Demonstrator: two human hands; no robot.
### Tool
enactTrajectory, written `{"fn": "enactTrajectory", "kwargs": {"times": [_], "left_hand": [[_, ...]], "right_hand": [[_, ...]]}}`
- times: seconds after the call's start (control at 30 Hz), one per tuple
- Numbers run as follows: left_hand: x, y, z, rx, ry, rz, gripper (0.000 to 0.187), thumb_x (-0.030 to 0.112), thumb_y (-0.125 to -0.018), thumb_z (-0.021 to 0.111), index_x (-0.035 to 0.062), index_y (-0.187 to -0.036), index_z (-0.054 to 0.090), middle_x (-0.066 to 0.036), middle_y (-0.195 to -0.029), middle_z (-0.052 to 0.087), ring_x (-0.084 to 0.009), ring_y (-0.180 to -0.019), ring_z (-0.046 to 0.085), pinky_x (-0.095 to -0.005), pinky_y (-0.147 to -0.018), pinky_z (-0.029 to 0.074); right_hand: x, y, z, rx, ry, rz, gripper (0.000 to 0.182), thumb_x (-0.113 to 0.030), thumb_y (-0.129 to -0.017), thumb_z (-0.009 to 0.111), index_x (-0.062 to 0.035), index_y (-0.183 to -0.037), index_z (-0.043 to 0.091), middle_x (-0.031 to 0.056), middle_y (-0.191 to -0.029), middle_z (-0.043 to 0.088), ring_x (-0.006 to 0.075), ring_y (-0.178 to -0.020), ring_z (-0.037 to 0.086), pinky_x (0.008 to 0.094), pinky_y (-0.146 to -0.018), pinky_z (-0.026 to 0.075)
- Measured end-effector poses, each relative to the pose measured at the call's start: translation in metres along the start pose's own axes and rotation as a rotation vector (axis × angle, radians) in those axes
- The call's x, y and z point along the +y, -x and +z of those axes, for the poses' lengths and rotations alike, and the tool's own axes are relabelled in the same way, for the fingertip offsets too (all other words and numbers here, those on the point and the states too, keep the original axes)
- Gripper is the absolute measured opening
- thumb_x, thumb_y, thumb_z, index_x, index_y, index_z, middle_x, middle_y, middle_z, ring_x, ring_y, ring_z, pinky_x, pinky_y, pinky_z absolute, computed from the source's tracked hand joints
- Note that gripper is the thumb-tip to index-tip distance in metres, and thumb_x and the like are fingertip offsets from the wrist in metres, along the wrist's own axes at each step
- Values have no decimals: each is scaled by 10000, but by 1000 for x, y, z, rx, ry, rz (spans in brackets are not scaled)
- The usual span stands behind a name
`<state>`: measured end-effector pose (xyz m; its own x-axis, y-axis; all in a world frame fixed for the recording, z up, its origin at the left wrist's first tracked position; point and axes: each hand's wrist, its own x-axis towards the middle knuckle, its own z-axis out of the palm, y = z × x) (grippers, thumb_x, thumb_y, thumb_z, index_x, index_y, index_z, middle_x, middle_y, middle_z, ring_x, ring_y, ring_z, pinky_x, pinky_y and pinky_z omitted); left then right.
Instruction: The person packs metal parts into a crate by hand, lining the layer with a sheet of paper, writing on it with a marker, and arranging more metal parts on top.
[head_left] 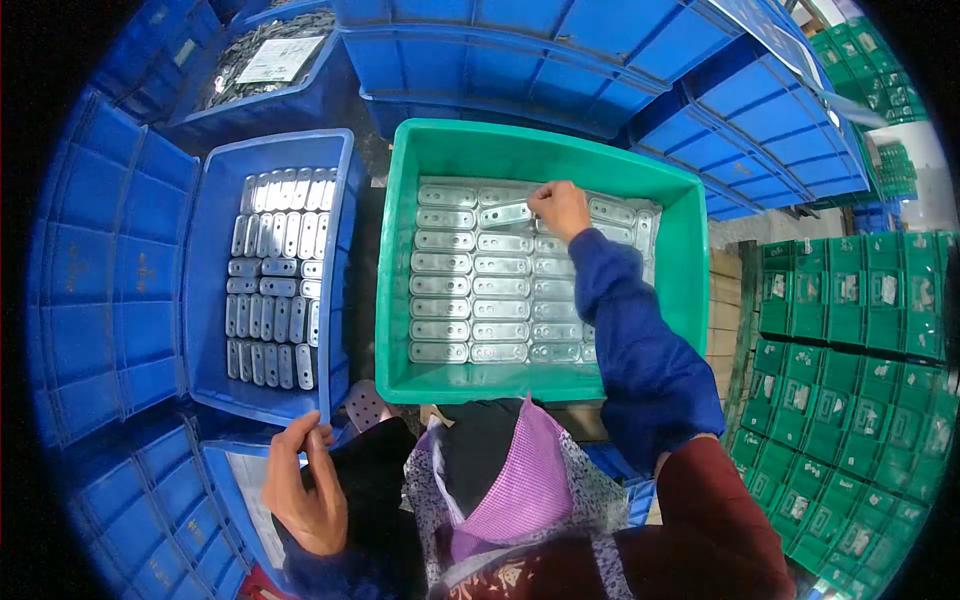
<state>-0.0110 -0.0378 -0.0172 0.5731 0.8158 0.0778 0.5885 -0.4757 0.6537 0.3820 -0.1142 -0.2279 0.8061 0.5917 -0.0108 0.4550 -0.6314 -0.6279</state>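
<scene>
My right hand (562,208) reaches into the green bin (545,383) and pinches the right end of an oblong metal plate (503,215). This silver plate has rounded ends and holes, and it lies slightly tilted over the top rows. Similar metal plates (442,262) fill the bin in neat columns; my sleeve hides some on the right. My left hand (308,495) hangs at the near corner of the blue bin (270,405), fingers loosely curled and a little apart, with nothing visible in them. Several groups of similar plates (270,313) stand packed in that blue bin.
Blue crates (500,65) wall off the far side, and more blue crates (115,270) stand on the left. A blue crate of small dark parts (230,75) bears a paper sheet (280,60). Stacked green boxes (850,400) rise on the right beside a wooden pallet (724,300).
</scene>
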Motion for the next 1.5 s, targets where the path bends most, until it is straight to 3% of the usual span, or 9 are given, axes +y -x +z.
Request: {"fn": "enactTrajectory", "kwargs": {"times": [0.37, 0.5, 0.57, 0.63, 0.73, 0.93, 1.07, 1.37, 1.5], "left_hand": [[0, 2, -3, 5, 7, 10, 152, -19, -853, 514, -11, -985, 590, -112, -852, 605, -157, -725, 589, -270, -686, 468], [-2, 3, -2, -1, 29, 1, 147, -19, -854, 515, -13, -982, 586, -106, -845, 602, -149, -733, 583, -269, -685, 466], [-1, 1, -2, 4, 16, 27, 142, -43, -839, 521, -26, -966, 582, -125, -819, 597, -179, -717, 597, -275, -662, 470], [-1, 0, -2, 8, 3, 52, 138, -67, -825, 526, -39, -950, 577, -144, -793, 592, -208, -701, 611, -282, -640, 474], [-3, 1, -3, 13, 26, 44, 137, -68, -826, 522, -40, -949, 576, -143, -789, 590, -210, -701, 611, -283, -639, 474], [-1, 1, -3, 5, 28, 40, 143, -68, -826, 518, -39, -955, 572, -145, -788, 587, -213, -702, 610, -284, -641, 473], [-2, 2, -5, 9, 27, 45, 141, -68, -825, 520, -40, -952, 571, -144, -788, 587, -211, -700, 608, -283, -643, 471], [-7, 3, -3, 23, 21, 52, 145, -66, -824, 520, -35, -955, 575, -141, -778, 592, -210, -694, 605, -284, -632, 465], [-6, 3, -3, 15, 30, 35, 144, -68, -822, 520, -37, -952, 574, -139, -781, 592, -215, -700, 605, -286, -637, 469]], "right_hand": [[20, 7, 7, -84, 43, 49, 167, -193, -639, 636, -36, -675, 680, 208, -691, 620, 357, -671, 619, 402, -669, 502], [38, 13, 29, -24, 109, 20, 153, -189, -684, 608, -51, -687, 676, 207, -709, 622, 376, -694, 608, 433, -680, 493], [31, 13, 29, 86, 170, -20, 154, -168, -698, 604, -33, -753, 653, 176, -722, 634, 336, -704, 610, 399, -693, 479], [26, 12, 26, 138, 210, -111, 131, -136, -718, 589, -33, -796, 612, 173, -783, 614, 358, -748, 589, 430, -684, 467], [21, 4, 18, 87, 474, -482, 108, -64, -743, 513, -77, -773, 616, 131, -766, 550, 312, -772, 571, 424, -677, 451], [19, -2, 9, -40, 563, -729, 83, -78, -744, 514, -69, -739, 596, 131, -765, 566, 295, -778, 582, 412, -674, 456], [14, -13, -2, -21, 525, -544, 88, -113, -754, 532, -73, -752, 610, 136, -756, 594, 299, -703, 608, 421, -600, 483], [19, -5, 5, -169, 517, -578, 102, -125, -735, 558, -37, -729, 608, 145, -783, 581, 345, -735, 596, 426, -628, 485], [6, 14, 6, -214, 264, -536, 151, -203, -716, 629, -57, -747, 609, 148, -831, 569, 329, -779, 580, 412, -666, 470]]}}
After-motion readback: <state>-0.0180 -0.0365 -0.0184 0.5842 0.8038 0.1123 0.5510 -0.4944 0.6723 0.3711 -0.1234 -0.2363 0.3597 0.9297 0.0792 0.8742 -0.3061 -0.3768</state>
